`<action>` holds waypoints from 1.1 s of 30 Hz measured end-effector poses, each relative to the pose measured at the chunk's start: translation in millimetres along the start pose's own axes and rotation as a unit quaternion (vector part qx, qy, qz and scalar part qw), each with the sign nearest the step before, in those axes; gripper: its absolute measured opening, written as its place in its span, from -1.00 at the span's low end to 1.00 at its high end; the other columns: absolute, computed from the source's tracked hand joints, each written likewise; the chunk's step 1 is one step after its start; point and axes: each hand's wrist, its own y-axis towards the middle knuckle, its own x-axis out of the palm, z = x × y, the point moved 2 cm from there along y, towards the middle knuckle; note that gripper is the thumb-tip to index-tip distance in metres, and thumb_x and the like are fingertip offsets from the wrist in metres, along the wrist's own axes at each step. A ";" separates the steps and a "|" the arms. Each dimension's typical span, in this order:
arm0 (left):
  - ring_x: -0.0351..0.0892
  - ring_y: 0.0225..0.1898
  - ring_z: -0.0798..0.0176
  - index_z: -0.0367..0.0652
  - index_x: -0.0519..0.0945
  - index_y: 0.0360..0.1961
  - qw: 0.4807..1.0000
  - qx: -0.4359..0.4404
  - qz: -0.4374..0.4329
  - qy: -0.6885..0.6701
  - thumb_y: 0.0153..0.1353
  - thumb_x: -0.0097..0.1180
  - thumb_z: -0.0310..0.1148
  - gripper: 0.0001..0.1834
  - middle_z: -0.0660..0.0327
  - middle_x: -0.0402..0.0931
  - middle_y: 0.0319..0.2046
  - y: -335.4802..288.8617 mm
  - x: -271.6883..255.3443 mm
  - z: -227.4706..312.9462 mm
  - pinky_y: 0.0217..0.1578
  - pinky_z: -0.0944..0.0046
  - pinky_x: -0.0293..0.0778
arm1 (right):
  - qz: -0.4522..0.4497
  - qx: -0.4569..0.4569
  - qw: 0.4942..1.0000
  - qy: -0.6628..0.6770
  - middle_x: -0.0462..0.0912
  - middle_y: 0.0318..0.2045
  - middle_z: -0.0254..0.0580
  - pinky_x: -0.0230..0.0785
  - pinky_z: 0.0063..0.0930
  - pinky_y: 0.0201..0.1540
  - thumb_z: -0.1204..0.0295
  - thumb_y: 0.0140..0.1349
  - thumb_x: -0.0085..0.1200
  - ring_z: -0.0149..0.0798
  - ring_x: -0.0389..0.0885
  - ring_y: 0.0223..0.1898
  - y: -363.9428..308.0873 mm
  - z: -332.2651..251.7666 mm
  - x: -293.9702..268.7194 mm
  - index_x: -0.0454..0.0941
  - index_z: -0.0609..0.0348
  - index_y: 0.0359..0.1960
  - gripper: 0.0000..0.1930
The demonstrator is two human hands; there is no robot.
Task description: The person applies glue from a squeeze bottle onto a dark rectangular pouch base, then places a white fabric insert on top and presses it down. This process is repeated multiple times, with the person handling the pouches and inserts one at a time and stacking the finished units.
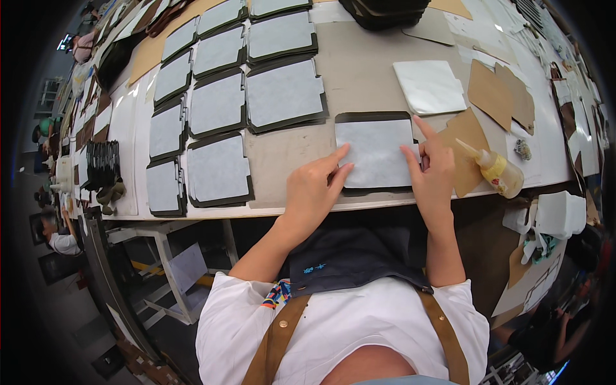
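A pale grey-white sheet [375,154] lies on a dark panel [372,118], whose edges show above and below it, near the table's front edge. My left hand [314,186] rests at the sheet's left side, thumb and forefinger apart, their tips on it. At the right side, my right hand [436,170] has its forefinger stretched toward the far corner and its thumb on the sheet's edge; its other fingers are bent and partly hidden. Neither hand lifts the panel. Just right of my right hand, a glue bottle [504,176] with a long nozzle lies tilted over brown card [471,138].
Several stacks of dark panels with pale sheets [218,170] stand in rows at the left. A pile of white sheets [430,88] lies beyond my right hand, brown card pieces [491,90] beside it. At the far side sits a dark stack [385,11]. Other people are around the edges.
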 end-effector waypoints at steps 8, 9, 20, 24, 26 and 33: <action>0.23 -0.62 0.43 -0.16 0.69 0.13 1.000 -0.009 -0.007 -0.012 0.27 0.32 -0.41 -0.61 0.25 0.40 -0.64 0.4 -0.4 3.2 -0.54 0.37 0.27 | 0.017 -0.102 0.992 -0.079 0.62 -0.48 -0.32 0.20 -0.29 -0.18 0.48 0.20 0.30 -0.24 0.51 -0.42 0.6 4.6 1.3 0.68 0.08 -0.15 -0.82; 0.23 -0.62 0.43 -0.17 0.69 0.13 1.000 -0.010 -0.007 -0.012 0.27 0.32 -0.41 -0.61 0.26 0.40 -0.64 0.4 -0.4 3.2 -0.54 0.38 0.27 | 0.017 -0.101 0.992 -0.077 0.62 -0.48 -0.31 0.20 -0.28 -0.18 0.48 0.20 0.30 -0.23 0.51 -0.42 0.7 4.7 1.5 0.68 0.08 -0.16 -0.82; 0.52 -0.60 0.18 -0.16 0.69 0.11 0.999 -0.021 -0.023 0.019 0.26 0.33 -0.36 -0.62 0.11 0.59 -0.56 -0.1 -2.5 5.2 -0.49 0.22 0.43 | 0.003 -0.100 0.992 -0.079 0.62 -0.46 -0.26 0.20 -0.26 -0.17 0.48 0.19 0.30 -0.19 0.51 -0.37 1.8 6.3 1.0 0.67 0.14 -0.16 -0.82; 0.52 -0.59 0.18 -0.15 0.70 0.08 0.999 -0.012 -0.027 0.038 0.25 0.33 -0.37 -0.63 0.13 0.59 -0.56 0.5 -6.8 6.7 -0.49 0.21 0.44 | -0.025 -0.088 0.992 -0.093 0.59 -0.38 -0.25 0.18 -0.24 -0.15 0.44 0.17 0.33 -0.17 0.51 -0.27 3.4 9.8 -0.1 0.66 0.11 -0.13 -0.77; 0.44 -0.59 0.24 -0.13 0.71 0.08 0.999 -0.013 -0.032 0.038 0.25 0.33 -0.39 -0.64 0.17 0.53 -0.57 1.2 -10.2 5.1 -0.50 0.26 0.39 | -0.050 -0.070 0.993 -0.086 0.56 -0.34 -0.25 0.18 -0.24 -0.12 0.42 0.16 0.34 -0.17 0.50 -0.22 4.2 14.1 -3.1 0.66 0.09 -0.10 -0.74; 0.49 -0.12 0.16 -0.11 0.64 0.17 0.991 0.075 -0.001 0.111 0.26 0.25 -0.44 -0.58 0.15 0.57 -0.08 16.5 -17.4 -2.8 -0.11 0.18 0.40 | -0.037 -0.089 0.992 -0.086 0.55 0.02 -0.17 0.15 -0.14 0.18 0.33 0.18 0.35 -0.10 0.46 0.12 5.5 15.8 -7.7 0.57 0.09 0.14 -0.53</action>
